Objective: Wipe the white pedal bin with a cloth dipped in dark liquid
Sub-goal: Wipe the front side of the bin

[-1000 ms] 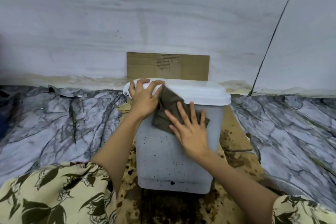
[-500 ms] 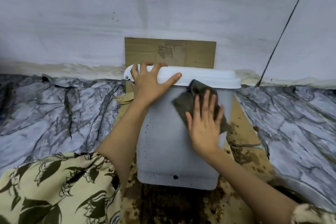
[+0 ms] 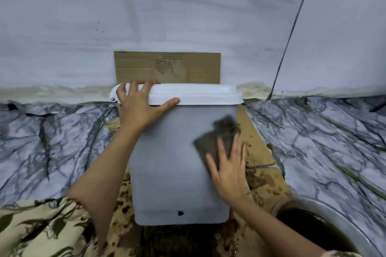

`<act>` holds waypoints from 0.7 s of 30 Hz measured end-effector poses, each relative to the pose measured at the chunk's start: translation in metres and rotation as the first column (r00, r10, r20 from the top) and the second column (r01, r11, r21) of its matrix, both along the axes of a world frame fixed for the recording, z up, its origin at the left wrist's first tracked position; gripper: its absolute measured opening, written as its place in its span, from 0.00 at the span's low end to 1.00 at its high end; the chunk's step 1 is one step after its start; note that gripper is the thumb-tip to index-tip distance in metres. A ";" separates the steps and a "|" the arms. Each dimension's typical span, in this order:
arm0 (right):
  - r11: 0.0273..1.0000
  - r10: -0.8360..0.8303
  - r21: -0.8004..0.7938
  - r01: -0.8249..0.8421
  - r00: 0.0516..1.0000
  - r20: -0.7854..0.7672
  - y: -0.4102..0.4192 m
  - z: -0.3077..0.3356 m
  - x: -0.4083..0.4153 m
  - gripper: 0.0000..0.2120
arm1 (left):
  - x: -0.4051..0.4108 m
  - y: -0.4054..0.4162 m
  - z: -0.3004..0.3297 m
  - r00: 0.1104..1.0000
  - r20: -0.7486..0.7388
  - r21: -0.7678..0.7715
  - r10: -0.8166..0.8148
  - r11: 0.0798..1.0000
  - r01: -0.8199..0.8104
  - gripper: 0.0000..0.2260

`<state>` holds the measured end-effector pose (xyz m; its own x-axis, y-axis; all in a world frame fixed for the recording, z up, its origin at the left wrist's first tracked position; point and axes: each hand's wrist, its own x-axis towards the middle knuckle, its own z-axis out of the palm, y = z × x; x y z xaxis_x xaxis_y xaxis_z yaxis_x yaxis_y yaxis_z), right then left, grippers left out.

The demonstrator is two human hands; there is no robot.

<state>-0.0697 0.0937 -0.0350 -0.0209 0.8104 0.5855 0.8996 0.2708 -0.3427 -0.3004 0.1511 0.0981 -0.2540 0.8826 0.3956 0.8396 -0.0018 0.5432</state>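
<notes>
The white pedal bin [image 3: 169, 162] stands upright in the middle on stained cardboard, its lid closed. My left hand [image 3: 139, 106] grips the lid's left corner, fingers over the top and thumb along the lid's front edge. A dark brown cloth [image 3: 219, 137] lies flat against the bin's front face near its right edge. My right hand [image 3: 228, 169] presses the cloth's lower part with straight, spread fingers. The cloth is blurred from motion.
A metal bowl [image 3: 342, 221] of dark liquid sits at the lower right. Spattered brown cardboard [image 3: 261, 175] lies under and right of the bin. Another cardboard sheet [image 3: 198, 67] leans on the wall behind. Marble-patterned sheeting [image 3: 52, 142] covers the floor on both sides.
My right hand slid the cloth from the bin's upper left, just under the lid, rightward and down to its right edge. My left hand's thumb moved onto the lid's front edge.
</notes>
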 end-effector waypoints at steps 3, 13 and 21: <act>0.992 -0.123 -0.063 0.106 0.863 -0.490 0.038 0.060 -0.022 0.34 | 0.003 -0.001 0.001 1.000 0.014 -0.023 0.027 0.999 -0.027 0.34; 0.943 -0.227 -0.318 0.101 0.894 -0.387 -0.056 -0.046 -0.018 0.34 | 0.005 0.000 -0.001 0.998 0.048 -0.025 0.041 0.999 -0.040 0.35; 0.983 -0.137 -0.013 0.182 0.684 -0.717 0.041 0.083 -0.040 0.34 | 0.004 -0.005 0.002 0.996 0.076 -0.032 0.037 0.999 -0.034 0.37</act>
<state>-0.1096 0.1350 0.0476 0.5473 0.7283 0.4123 0.4223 0.1851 -0.8874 -0.2962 0.1463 0.1006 -0.3137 0.8839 0.3470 0.7950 0.0447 0.6049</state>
